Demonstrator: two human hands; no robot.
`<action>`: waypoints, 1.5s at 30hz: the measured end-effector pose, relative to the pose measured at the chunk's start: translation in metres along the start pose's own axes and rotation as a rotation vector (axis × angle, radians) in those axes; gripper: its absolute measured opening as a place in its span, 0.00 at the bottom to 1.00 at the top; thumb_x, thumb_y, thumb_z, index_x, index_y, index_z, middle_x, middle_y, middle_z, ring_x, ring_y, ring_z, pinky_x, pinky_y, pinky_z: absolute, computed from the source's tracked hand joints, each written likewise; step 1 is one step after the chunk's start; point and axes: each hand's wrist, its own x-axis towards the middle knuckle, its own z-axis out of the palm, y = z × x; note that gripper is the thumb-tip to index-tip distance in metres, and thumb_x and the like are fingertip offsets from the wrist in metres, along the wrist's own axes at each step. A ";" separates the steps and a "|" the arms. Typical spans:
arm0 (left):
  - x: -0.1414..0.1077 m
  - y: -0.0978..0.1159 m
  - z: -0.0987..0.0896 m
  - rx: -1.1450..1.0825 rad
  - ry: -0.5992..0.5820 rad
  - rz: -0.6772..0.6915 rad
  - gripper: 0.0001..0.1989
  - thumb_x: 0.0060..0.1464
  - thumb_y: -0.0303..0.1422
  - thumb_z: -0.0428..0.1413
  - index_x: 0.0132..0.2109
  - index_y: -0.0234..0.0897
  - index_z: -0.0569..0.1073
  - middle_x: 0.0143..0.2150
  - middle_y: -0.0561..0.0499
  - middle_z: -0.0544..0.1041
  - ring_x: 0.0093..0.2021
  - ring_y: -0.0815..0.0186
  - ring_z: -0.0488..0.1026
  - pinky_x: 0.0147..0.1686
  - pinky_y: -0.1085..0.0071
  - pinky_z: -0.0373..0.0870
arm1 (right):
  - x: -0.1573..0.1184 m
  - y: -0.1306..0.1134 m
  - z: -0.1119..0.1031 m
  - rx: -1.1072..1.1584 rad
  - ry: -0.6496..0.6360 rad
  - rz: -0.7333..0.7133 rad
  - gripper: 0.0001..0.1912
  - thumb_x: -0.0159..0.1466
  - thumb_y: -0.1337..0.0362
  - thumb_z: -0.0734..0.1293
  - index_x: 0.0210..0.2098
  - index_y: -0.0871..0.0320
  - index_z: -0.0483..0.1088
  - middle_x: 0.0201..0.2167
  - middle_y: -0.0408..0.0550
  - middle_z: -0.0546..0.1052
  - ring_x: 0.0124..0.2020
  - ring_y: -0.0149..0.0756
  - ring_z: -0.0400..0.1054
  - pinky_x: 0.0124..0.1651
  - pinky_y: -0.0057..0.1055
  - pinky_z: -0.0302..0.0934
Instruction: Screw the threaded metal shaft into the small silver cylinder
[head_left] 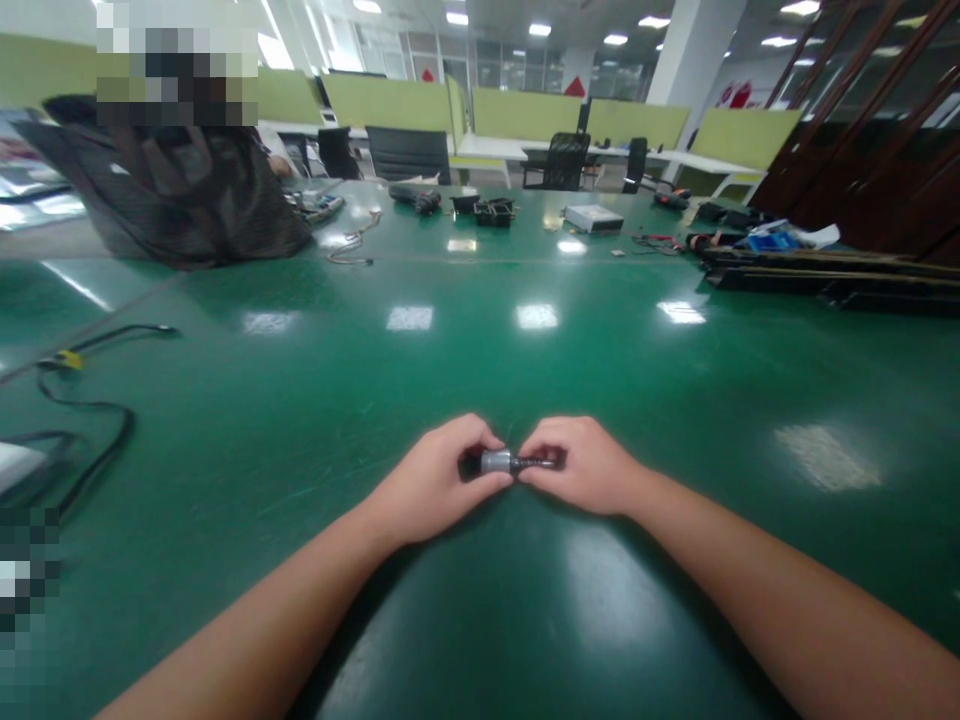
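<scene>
A small silver and black cylinder with a thin dark shaft (496,462) lies sideways between my two hands, low over the green tabletop or touching it; I cannot tell which. My left hand (442,480) is closed round its thick end, thumb and fingers on the silver part. On the other side, the fingertips of my right hand (581,465) pinch the narrow shaft, partly hiding it. The fingertips of both hands almost meet at the middle of the piece. What exact kind of part it is, the blur does not show.
The green table (360,390) spreads all around. To the left lie a black cable (124,420) and a large dark bag (195,195). Farther back are a power drill (416,198), a white box (593,218) and, at the right, long black strips (817,275).
</scene>
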 end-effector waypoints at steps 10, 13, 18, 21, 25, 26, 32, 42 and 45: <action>0.000 0.000 -0.001 -0.003 0.005 -0.005 0.08 0.57 0.37 0.61 0.41 0.38 0.74 0.38 0.51 0.76 0.37 0.63 0.72 0.38 0.68 0.67 | 0.000 -0.004 -0.002 0.000 0.008 0.011 0.04 0.59 0.69 0.72 0.35 0.59 0.77 0.30 0.44 0.77 0.31 0.31 0.69 0.36 0.27 0.60; 0.000 0.000 -0.001 -0.003 0.007 -0.003 0.08 0.57 0.37 0.62 0.41 0.38 0.74 0.38 0.51 0.76 0.37 0.63 0.72 0.39 0.68 0.68 | 0.000 -0.004 -0.002 -0.009 0.012 0.006 0.03 0.58 0.70 0.72 0.33 0.59 0.76 0.29 0.44 0.76 0.30 0.31 0.68 0.35 0.27 0.59; 0.000 0.001 -0.002 -0.015 0.000 -0.013 0.08 0.58 0.36 0.61 0.41 0.38 0.74 0.39 0.51 0.76 0.38 0.63 0.73 0.39 0.68 0.68 | 0.000 -0.003 -0.004 -0.010 0.016 0.018 0.03 0.56 0.71 0.72 0.31 0.59 0.75 0.26 0.42 0.74 0.28 0.30 0.66 0.33 0.26 0.57; -0.001 0.001 -0.002 -0.022 -0.005 -0.015 0.08 0.58 0.37 0.61 0.41 0.38 0.74 0.39 0.50 0.76 0.39 0.63 0.73 0.39 0.68 0.68 | -0.001 -0.002 -0.006 -0.010 0.012 0.024 0.03 0.55 0.71 0.72 0.30 0.59 0.75 0.25 0.42 0.73 0.27 0.29 0.66 0.33 0.26 0.56; -0.002 0.001 -0.003 -0.023 -0.011 -0.012 0.08 0.58 0.37 0.61 0.41 0.38 0.73 0.40 0.50 0.76 0.39 0.63 0.73 0.40 0.67 0.68 | -0.001 -0.002 -0.008 -0.011 0.008 0.009 0.04 0.54 0.72 0.71 0.27 0.59 0.73 0.24 0.40 0.72 0.26 0.28 0.64 0.31 0.25 0.55; -0.002 0.001 -0.003 -0.022 -0.011 -0.011 0.08 0.59 0.37 0.61 0.41 0.38 0.73 0.40 0.50 0.76 0.39 0.63 0.73 0.40 0.67 0.68 | -0.001 -0.002 -0.008 -0.017 0.005 0.001 0.04 0.54 0.72 0.71 0.27 0.59 0.73 0.23 0.40 0.71 0.25 0.28 0.64 0.31 0.25 0.54; -0.002 0.000 -0.003 -0.025 -0.013 -0.005 0.08 0.59 0.37 0.61 0.41 0.39 0.73 0.40 0.50 0.76 0.40 0.62 0.73 0.40 0.67 0.69 | -0.003 0.006 -0.020 -0.022 -0.048 0.033 0.05 0.52 0.73 0.70 0.25 0.59 0.71 0.22 0.40 0.71 0.24 0.28 0.64 0.29 0.25 0.54; -0.001 0.002 -0.004 -0.029 -0.003 -0.021 0.07 0.58 0.36 0.61 0.41 0.38 0.74 0.39 0.50 0.77 0.38 0.63 0.72 0.39 0.68 0.69 | -0.005 0.013 -0.027 0.022 -0.041 0.083 0.05 0.51 0.74 0.70 0.24 0.59 0.71 0.22 0.39 0.71 0.23 0.27 0.63 0.27 0.24 0.55; 0.000 0.003 -0.005 -0.016 0.011 -0.023 0.07 0.57 0.36 0.61 0.40 0.38 0.74 0.38 0.50 0.77 0.37 0.63 0.72 0.38 0.68 0.68 | -0.003 0.013 -0.023 0.024 -0.034 0.048 0.04 0.53 0.72 0.72 0.26 0.59 0.74 0.23 0.40 0.72 0.24 0.28 0.64 0.28 0.24 0.56</action>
